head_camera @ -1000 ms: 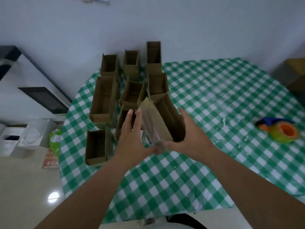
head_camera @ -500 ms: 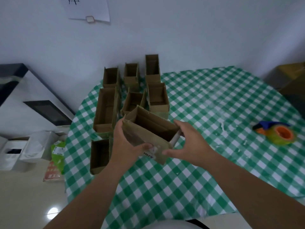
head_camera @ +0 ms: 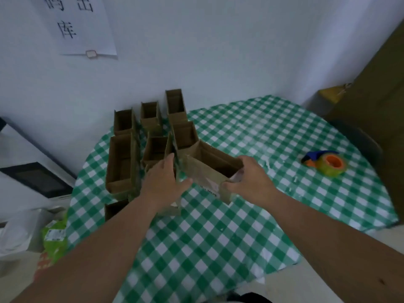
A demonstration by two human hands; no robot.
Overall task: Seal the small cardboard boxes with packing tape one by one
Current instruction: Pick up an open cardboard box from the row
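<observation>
Since half a second ago, the open cardboard box [head_camera: 209,171] has swung toward my right and now sits tilted between both hands, its mouth facing up and away from me. My left hand [head_camera: 162,182] lies against its left end with fingers fairly straight and the thumb stretched across the near face. My right hand [head_camera: 251,178] grips the right end, fingers curled over the rim and thumb on the near corner.

On room: the table [head_camera: 218,248] under its green-checked cloth has a wide free stretch in front of me and to my right, running out to the rounded near edge. On my left the way is tight, since the other open boxes [head_camera: 122,162] stand clustered in rows right up to the wall [head_camera: 218,51], and the nearest of them sits just beside my left hand. Well apart on the right lies the tape dispenser [head_camera: 325,164], near the far right edge of the table.

As for the held box, it is plain brown, unsealed, with a dark interior and a pale printed label [head_camera: 209,188] on the near face; I cannot read the print.
</observation>
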